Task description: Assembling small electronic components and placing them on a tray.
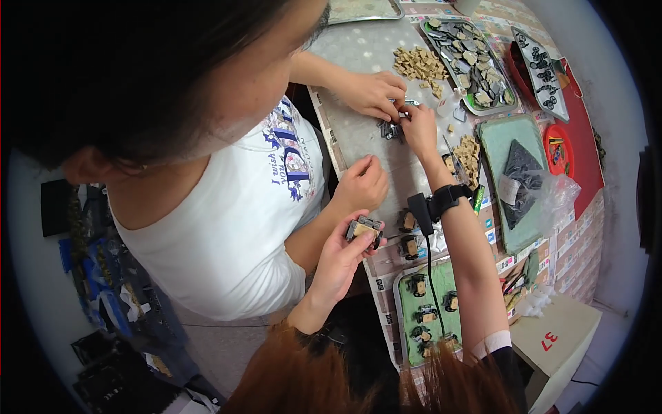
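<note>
My left hand [339, 250] is closed around a small toy vehicle [363, 230] with dark grey and black parts and a tan block, my thumb pressing on the block. Farther up the table, my right hand [420, 130] reaches out, with a black strap device [441, 205] on its wrist. Its fingers are pinched beside a cluster of small dark parts [390, 130]; what lies between them is hidden. A co-worker's hand [372, 95] touches the same spot, and that person's other hand [363, 183] rests curled at the table edge.
Piles of tan blocks [420, 64] lie beyond the hands. At the far right stand a tray of dark flat pieces [476, 62], a tray of wheels [541, 72] and a green tray with a black bag [522, 183]. Nearer is a green tray of toy vehicles [402, 303]. A cable [431, 276] hangs from my wrist device.
</note>
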{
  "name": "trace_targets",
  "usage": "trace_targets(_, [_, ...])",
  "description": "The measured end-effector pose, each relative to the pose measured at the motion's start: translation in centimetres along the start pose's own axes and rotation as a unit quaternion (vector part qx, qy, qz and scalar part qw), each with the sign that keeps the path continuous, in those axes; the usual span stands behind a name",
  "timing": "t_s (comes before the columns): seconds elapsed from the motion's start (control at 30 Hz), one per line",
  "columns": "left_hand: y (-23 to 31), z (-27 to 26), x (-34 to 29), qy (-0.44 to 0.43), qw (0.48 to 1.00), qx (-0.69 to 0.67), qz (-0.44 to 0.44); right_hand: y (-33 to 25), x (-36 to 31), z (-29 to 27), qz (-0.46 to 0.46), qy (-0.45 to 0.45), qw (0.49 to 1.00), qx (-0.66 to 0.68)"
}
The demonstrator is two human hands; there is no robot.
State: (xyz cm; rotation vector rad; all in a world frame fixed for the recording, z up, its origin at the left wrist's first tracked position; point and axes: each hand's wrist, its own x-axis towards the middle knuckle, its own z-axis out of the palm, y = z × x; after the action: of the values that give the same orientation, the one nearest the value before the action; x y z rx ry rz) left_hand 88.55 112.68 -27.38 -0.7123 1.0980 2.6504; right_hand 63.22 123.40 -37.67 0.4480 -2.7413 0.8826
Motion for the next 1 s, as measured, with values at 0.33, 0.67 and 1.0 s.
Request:
trace_targets(0.33, [0.3, -0.3, -0.6, 0.016, 1.0, 0.006, 0.002, 2.6, 1.2, -1.1, -0.023, -0.097, 0.995, -0.018])
trace_targets(0.67, [-0.1, -0.3, -0.2, 0.01, 1.0, 0.007, -0.001, 2.1, -2.0, -3.0, -0.081, -0.078, 0.993, 0.039])
trace_targets(1.0, [-0.4, -0.3, -0.1, 0.008, 1.0, 0.004, 0.0, 2.1, -1.4, -2.3, -0.071, -0.026, 0.997, 0.003])
